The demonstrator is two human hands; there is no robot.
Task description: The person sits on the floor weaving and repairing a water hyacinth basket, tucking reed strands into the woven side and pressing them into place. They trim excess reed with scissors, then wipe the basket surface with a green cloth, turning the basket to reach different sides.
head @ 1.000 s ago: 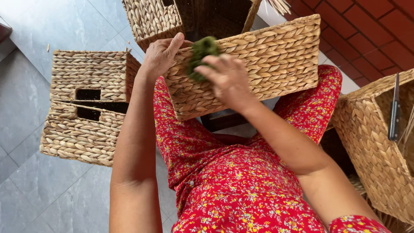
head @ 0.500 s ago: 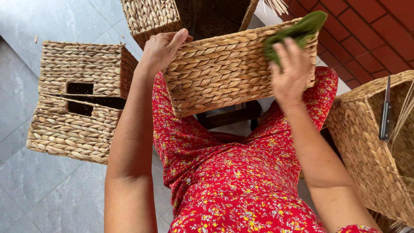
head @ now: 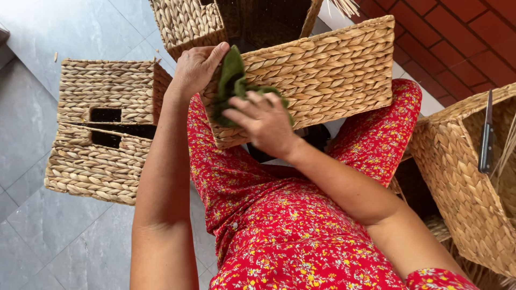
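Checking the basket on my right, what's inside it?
A dark-handled knife rests against the inner wall of the woven basket, beside dry straw strands. Its bottom is out of view.

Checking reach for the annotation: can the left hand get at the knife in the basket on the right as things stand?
Probably not. The left hand grips the upper left corner of the woven basket on the lap. The knife sits in the far-right basket, beyond the right arm and the lap basket, which lie across the way.
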